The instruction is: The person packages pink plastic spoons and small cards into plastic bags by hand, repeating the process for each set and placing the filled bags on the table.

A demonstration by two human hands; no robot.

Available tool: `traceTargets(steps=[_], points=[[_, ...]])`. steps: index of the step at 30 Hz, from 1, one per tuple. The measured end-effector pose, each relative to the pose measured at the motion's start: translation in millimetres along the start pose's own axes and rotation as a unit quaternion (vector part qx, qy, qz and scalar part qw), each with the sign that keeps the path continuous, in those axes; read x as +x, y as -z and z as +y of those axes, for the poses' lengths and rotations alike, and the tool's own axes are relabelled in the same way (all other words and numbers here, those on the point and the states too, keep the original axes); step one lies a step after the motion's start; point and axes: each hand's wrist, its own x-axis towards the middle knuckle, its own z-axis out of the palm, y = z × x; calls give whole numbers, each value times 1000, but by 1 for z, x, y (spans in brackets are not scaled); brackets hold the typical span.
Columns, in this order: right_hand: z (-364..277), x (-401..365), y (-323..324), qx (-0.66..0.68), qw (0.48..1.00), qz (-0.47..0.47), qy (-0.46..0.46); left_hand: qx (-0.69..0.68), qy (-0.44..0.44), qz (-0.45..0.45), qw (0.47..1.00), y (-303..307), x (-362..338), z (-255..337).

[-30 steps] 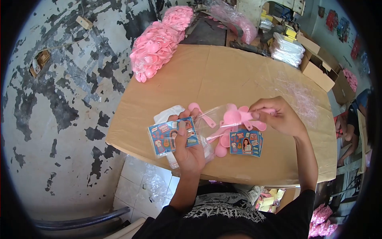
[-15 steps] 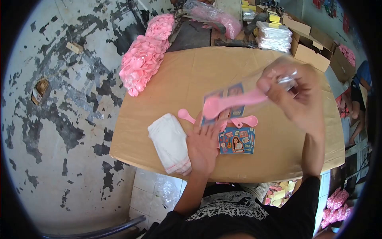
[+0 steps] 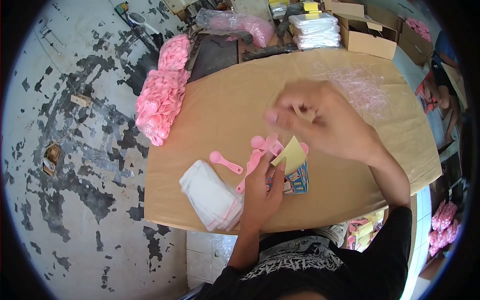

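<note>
Nearest us, the white bags (image 3: 205,192) lie in a stack at the table (image 3: 220,110) edge, beside our left wrist. They look light, limp and slippery; we would pinch a single one at its rim, since a press on the flat might slide the whole stack.

Our left hand (image 3: 262,194) grasps the yellow card (image 3: 292,154) between thumb and fingers, above the printed cards (image 3: 301,181). It looks bent or folded, very light and thin, springy but easily creased. A low pinch near its edge suits it, with light pressure. The printed cards overlap and seem smooth, so we would take one by an outer edge rather than push on its face.

Just beyond, pink spoons (image 3: 231,165) lie loose, some overlapping. They look like light, fairly stiff, smooth plastic; the handle offers the surest hold, as the rounded bowl could slip.

Our right hand (image 3: 322,120) is raised to the right, blurred, its fingers curled; we cannot tell whether it grips anything. Farther off lie tangled strands (image 3: 350,87), soft and likely to cling to fingers.
</note>
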Motion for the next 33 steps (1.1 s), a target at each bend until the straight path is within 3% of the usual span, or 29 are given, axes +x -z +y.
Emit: traceTargets(steps=[1,3,5,7,11,14,17,23,26,29,32,33], points=[[8,1,-7,-7,996,81,40,-79,-11,-8,997,-2,-1,1],[14,1,-7,23,996,78,48,-139,13,-72,988,3,-8,3],[19,-3,2,98,991,-93,-18,-151,27,-129,980,13,-18,3],[19,-3,-1,116,980,-154,-53,-117,29,-182,976,24,-24,3],[14,-2,-15,121,970,-194,-83,-186,135,-43,972,29,-12,18],[34,-5,-41,-26,994,-7,101,-131,123,4,984,28,-8,13],[27,-6,-37,-107,978,-33,176,-172,99,13,980,22,-8,13],[25,-14,-45,-227,953,-52,195,66,45,-19,997,28,-7,16],[33,-17,-49,-234,946,-60,218,116,70,-44,990,28,-6,22],[38,-19,-48,-161,970,-94,157,208,-2,-71,976,28,-7,16],[42,-18,-48,-23,992,10,124,119,0,-54,991,27,-7,3],[42,-17,-40,17,995,16,99,19,29,-50,998,26,-9,8]])
